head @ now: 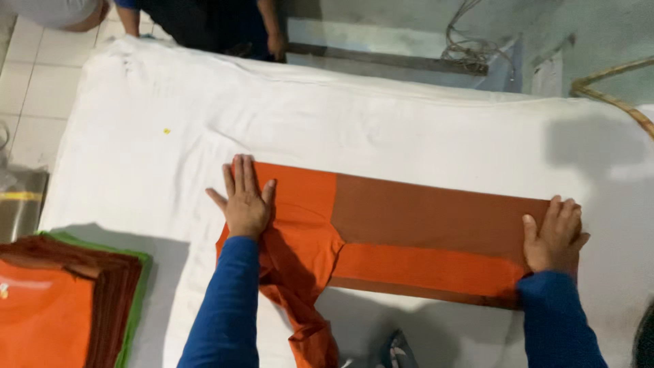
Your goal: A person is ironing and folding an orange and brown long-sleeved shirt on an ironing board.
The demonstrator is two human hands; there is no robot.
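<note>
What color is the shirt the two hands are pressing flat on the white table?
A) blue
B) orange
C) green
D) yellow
B: the shirt spread on the white table is orange, with the left hand flat on one end and the right hand on the other.

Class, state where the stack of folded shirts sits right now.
In the head view, the stack of folded shirts sits at the bottom-left corner, left of the left hand, beside the white table.

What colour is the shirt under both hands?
Orange, seen in the head view: the shirt lies on a white table.
</note>
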